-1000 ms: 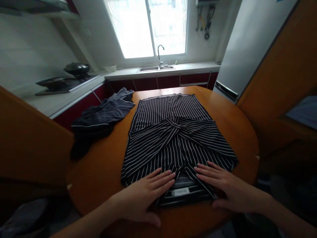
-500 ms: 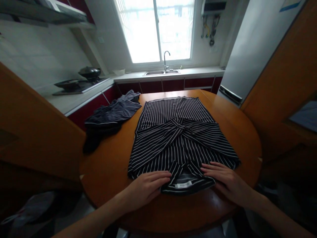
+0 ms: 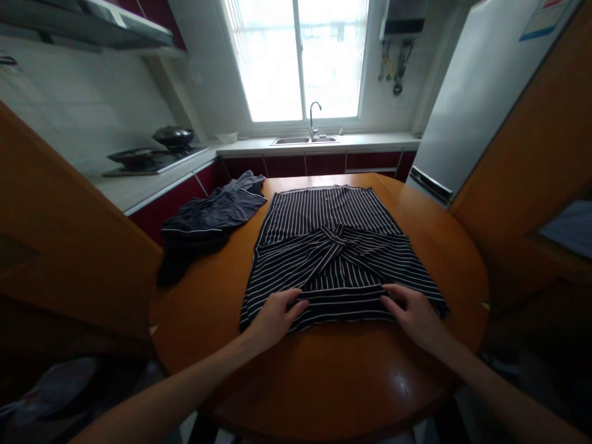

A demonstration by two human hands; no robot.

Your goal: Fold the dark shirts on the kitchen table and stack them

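Note:
A black shirt with white stripes (image 3: 324, 209) lies spread on the round wooden table (image 3: 351, 376), its sleeves crossed over the middle. The collar end nearest me is turned over onto the body, making a flat band with crosswise stripes. My left hand (image 3: 276, 316) pinches the left end of that band between thumb and fingers. At the band's right end, my right hand (image 3: 413, 312) grips the fabric the same way. Collar and label are hidden under the fold.
Dark grey and black clothes with white piping (image 3: 213, 213) lie heaped at the table's left edge. Beyond the table are a stove with pans (image 3: 173, 137), a sink (image 3: 305, 140) under the window, and a tall fridge (image 3: 467, 98) on the right.
My hands have gone from lying flat beside the collar to pinching the fabric. The collar end has been flipped away from me, covering the label. The camera view has tilted up somewhat.

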